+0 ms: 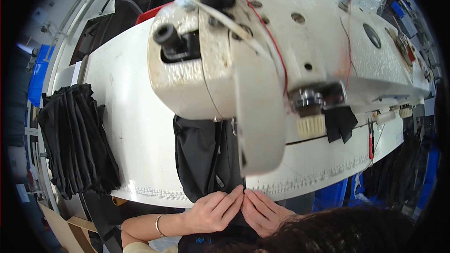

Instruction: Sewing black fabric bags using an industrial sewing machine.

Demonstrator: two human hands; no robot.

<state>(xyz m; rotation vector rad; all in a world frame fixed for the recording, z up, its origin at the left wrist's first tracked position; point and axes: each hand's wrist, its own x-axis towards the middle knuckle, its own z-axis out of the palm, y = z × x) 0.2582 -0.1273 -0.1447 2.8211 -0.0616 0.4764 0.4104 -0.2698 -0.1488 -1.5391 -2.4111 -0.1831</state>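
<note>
A piece of black cloth [199, 159] lies on the white table under the head of a sewing machine [192, 84]. At its near right edge, my left hand [213, 212] pinches the cloth between thumb and fingers. Close beside it, my right hand [263, 210] is closed on the same edge, fingertips almost touching those of the left. A small pale label [219, 181] shows on the cloth. The machine's head hides the needle area and the far part of the cloth.
A stack of folded black cloth pieces [77, 140] sits on the left of the white table [136, 159]. A small black scrap [340, 124] and a red-handled tool [371, 141] lie to the right. Printed ruler marks follow the table's near edge. Blue bins [330, 194] stand below.
</note>
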